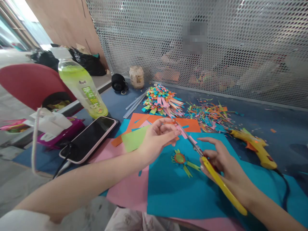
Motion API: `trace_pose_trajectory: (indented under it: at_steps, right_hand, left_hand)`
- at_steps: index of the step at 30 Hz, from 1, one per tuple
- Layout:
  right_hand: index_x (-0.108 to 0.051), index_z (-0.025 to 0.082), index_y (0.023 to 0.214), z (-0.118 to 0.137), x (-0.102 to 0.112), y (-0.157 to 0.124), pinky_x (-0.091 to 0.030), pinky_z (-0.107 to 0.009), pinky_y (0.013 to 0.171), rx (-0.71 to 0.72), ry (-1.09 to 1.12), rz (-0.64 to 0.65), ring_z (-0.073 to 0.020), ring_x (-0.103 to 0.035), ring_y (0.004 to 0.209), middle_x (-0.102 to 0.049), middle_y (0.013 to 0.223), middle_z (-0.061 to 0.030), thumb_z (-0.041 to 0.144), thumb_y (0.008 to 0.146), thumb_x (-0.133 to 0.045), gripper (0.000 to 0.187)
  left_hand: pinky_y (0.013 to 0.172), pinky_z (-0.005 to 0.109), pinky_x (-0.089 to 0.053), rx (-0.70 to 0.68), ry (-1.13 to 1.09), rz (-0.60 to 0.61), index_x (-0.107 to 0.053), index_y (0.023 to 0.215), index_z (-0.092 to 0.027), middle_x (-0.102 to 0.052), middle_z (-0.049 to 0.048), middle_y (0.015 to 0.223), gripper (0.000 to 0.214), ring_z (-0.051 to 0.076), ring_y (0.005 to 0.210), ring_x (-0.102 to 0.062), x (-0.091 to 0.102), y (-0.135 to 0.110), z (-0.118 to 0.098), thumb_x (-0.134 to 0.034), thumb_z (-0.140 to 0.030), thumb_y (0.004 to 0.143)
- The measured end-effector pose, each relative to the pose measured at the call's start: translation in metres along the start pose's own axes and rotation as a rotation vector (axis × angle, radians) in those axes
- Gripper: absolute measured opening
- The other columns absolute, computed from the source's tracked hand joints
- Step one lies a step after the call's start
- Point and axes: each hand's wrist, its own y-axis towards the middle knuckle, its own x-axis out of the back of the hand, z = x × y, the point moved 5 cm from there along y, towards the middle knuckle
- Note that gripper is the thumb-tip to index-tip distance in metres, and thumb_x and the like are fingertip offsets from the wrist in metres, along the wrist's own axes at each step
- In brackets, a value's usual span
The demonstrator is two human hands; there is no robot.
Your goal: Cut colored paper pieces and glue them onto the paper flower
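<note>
My right hand (222, 165) is closed around yellow-handled scissors (222, 186), whose metal blades point up and left. The blade tips reach the fingers of my left hand (162, 136). That hand is closed in a pinch; what it holds, if anything, is too small to make out. Below the blades, a small paper rosette (180, 158) with an orange ring, green centre and green tails lies on a blue paper sheet (173, 192). Under my left wrist is a light green paper piece (133, 139), with orange paper (192, 124) behind the hands.
A pile of paper strips (162, 99) and scraps (209, 112) lie at the back. A yellow glue gun (256, 147) sits right, its cord trailing. Left are a phone (90, 138), a drink bottle (80, 85) and a purple tissue box (60, 131). A perforated metal panel (144, 38) stands behind.
</note>
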Motion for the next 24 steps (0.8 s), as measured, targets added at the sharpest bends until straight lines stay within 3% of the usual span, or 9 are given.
trace_pose_trajectory:
  at_steps: [6, 17, 21, 24]
  right_hand:
    - [-0.023, 0.025, 0.124, 0.004, -0.001, 0.0, -0.04, -0.026, 0.055, 0.027, -0.003, -0.012, -0.0132, -0.045, 0.059, -0.05, 0.074, 0.0021, 0.037, 0.084, -0.048, 0.049]
    - [-0.027, 0.025, 0.122, -0.002, 0.004, 0.003, -0.032, -0.023, 0.045, 0.003, -0.061, -0.107, -0.0104, -0.038, 0.047, -0.048, 0.064, 0.006, 0.039, 0.082, -0.051, 0.048]
    - [-0.03, 0.024, 0.121, -0.013, 0.021, 0.013, -0.034, -0.024, 0.043, -0.02, -0.102, -0.227, -0.0118, -0.044, 0.045, -0.052, 0.065, 0.0045, 0.04, 0.078, -0.055, 0.051]
    - [-0.031, 0.021, 0.121, -0.024, 0.036, 0.02, -0.043, -0.029, 0.052, -0.002, -0.243, -0.363, -0.0166, -0.054, 0.053, -0.059, 0.072, -0.0011, 0.04, 0.078, -0.055, 0.053]
  left_hand:
    - [0.044, 0.017, -0.044, -0.015, 0.001, 0.033, -0.054, 0.087, -0.016, -0.065, -0.0029, 0.07, 0.03, 0.006, 0.051, -0.056, -0.002, -0.001, 0.003, -0.074, -0.014, 0.064]
    - [0.045, 0.017, -0.042, -0.002, 0.004, 0.037, -0.053, 0.089, -0.016, -0.062, -0.0036, 0.068, 0.033, 0.007, 0.054, -0.057, -0.006, 0.004, 0.006, -0.073, -0.014, 0.063]
    - [0.049, 0.019, -0.045, -0.026, 0.27, 0.116, -0.05, 0.086, -0.015, -0.062, -0.0004, 0.071, 0.027, 0.009, 0.058, -0.059, -0.001, 0.012, 0.001, -0.069, -0.015, 0.067]
    - [0.051, 0.019, -0.046, -0.1, 0.529, 0.157, -0.051, 0.085, -0.015, -0.062, 0.0024, 0.074, 0.022, 0.012, 0.067, -0.061, 0.01, 0.021, -0.005, -0.066, -0.013, 0.068]
